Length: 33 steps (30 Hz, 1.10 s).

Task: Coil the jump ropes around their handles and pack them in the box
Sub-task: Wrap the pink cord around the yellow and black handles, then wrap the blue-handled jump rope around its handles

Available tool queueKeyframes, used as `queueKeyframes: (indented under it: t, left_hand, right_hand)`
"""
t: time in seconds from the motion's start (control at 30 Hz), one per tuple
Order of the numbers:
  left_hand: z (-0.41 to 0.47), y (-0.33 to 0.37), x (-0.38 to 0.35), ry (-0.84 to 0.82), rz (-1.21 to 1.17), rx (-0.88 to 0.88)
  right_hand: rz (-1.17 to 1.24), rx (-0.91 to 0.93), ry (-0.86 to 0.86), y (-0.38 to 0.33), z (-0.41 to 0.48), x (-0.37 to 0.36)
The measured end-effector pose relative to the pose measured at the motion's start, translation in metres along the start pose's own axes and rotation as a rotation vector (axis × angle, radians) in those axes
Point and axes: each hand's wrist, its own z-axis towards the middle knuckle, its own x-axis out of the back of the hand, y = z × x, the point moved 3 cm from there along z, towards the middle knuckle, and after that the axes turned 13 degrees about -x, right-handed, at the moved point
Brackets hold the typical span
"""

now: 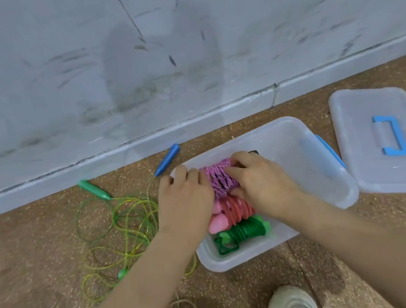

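Head camera, looking down: a clear plastic storage box [288, 166] sits open on a speckled brown floor. Both hands reach into its far left part. The left hand [185, 197] and right hand [259, 184] curl their fingers round the two ends of a purple braided jump rope bundle [221, 180], gripping it. Just nearer in the box lie a pink coiled rope [233, 209] and a green coiled rope [245, 230].

This looks like the packing step for a third rope. Next the hands would need to let go and turn to the loose yellow-green rope [122, 227] tangled on the floor left of the box, which wants coiling.

The purple bundle's handles are hidden under the hands, and whether it rests on the box bottom cannot be told. A blue handle [167, 159] lies beyond the box's far left corner, its cord too thin to trace. The clear lid [389, 169] lies right of the box
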Motion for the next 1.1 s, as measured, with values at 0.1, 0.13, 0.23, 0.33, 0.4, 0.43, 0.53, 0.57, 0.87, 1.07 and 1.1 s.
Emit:
queueKeyframes:
  t: [0.1,0.13,0.23,0.33,0.4,0.43,0.53,0.57,0.87,1.07,1.1]
  left_hand:
    - [0.009,0.000,0.004,-0.049,-0.026,0.056]
    - [0.010,0.000,0.004,-0.047,-0.052,0.072]
    - [-0.003,0.002,0.003,-0.008,-0.154,0.074]
    - [-0.019,0.004,-0.003,0.093,-0.216,0.078]
    - [-0.025,0.004,-0.005,0.203,-0.295,0.072]
    - [-0.030,0.002,-0.004,0.279,-0.356,0.071]
    - [-0.061,-0.021,0.007,0.560,-0.560,0.219]
    - [-0.079,-0.034,0.003,0.620,-0.636,0.337]
    - [-0.220,-0.039,-0.136,0.138,-0.877,0.927]
    - [-0.218,0.015,-0.168,-0.163,-0.748,0.566]
    - [-0.218,0.020,-0.170,-0.216,-0.723,0.558]
  right_hand:
    - [0.016,-0.079,-0.025,-0.004,0.001,0.000]
    - [0.029,-0.095,-0.044,-0.004,0.002,0.001]
    - [0.137,-0.117,-0.043,-0.005,0.000,0.010]
    - [0.217,-0.132,-0.013,-0.008,-0.010,0.016]
    - [0.255,-0.137,0.006,-0.013,-0.015,0.021]
    - [0.301,-0.136,0.025,-0.017,-0.017,0.026]
    - [0.471,-0.107,0.053,-0.050,-0.027,0.045]
    - [0.501,-0.066,0.041,-0.068,-0.034,0.047]
    - [0.028,0.251,-0.601,-0.157,-0.107,-0.113]
    - [-0.265,0.275,-0.581,-0.141,-0.116,-0.153]
    - [-0.291,0.242,-0.574,-0.139,-0.113,-0.154]
